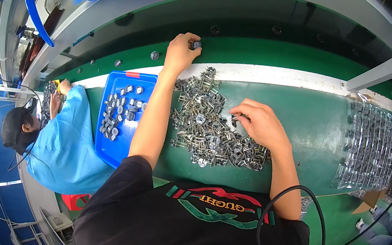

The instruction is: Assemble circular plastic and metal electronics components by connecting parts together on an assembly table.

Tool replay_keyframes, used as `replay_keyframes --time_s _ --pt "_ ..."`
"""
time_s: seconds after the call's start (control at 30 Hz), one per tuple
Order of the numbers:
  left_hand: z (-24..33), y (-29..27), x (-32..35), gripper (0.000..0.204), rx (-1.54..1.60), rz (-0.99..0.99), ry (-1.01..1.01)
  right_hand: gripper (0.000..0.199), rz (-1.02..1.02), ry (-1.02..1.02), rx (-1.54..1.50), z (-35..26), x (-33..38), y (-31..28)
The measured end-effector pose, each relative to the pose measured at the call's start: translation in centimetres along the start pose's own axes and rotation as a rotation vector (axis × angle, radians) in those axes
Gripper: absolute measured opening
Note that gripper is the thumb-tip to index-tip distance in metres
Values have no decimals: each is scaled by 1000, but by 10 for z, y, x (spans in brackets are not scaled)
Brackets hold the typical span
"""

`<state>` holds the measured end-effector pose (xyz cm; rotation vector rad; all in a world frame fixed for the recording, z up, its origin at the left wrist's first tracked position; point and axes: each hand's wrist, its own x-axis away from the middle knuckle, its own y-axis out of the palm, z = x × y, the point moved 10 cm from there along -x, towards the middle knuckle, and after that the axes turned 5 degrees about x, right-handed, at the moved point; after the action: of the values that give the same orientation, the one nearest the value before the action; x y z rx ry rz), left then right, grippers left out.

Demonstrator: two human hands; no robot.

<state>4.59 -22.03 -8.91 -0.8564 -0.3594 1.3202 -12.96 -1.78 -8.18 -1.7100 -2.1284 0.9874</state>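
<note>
My left hand [181,54] reaches over the green conveyor belt [282,56] and pinches a small dark grey round part [195,45] between thumb and fingers. Below it, a loose heap of small metal-pronged parts [201,118] lies on the green table. My right hand [258,122] is at the heap's right side, its fingertips closed on a small dark part with metal prongs [236,119]. Left of my left forearm, a blue tray [111,147] holds several grey round parts [120,109].
Several grey parts [155,55] sit spaced along the belt. A white rail [280,77] separates belt and table. Stacked clear plastic trays [369,144] stand at the right. A person in blue [69,141] works at the left. A black cable [324,226] loops by my right arm.
</note>
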Motion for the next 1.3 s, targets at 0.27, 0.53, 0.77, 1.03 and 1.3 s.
replay_keyframes --time_s 0.27,0.53,0.77,1.03,1.3 --pt "93 14 74 45 751 -227 38 24 278 59 -289 -6 1 -45" --pt "120 27 119 48 943 -428 -14 21 612 -50 -326 -14 15 -69" --pt "124 35 135 47 1020 -525 -61 23 571 -193 -109 -46 15 -71" --pt "127 36 138 45 1079 -555 -140 28 574 -298 19 -61 17 -69" --pt "127 37 137 52 1091 -517 -290 29 568 -349 66 -63 18 -56"
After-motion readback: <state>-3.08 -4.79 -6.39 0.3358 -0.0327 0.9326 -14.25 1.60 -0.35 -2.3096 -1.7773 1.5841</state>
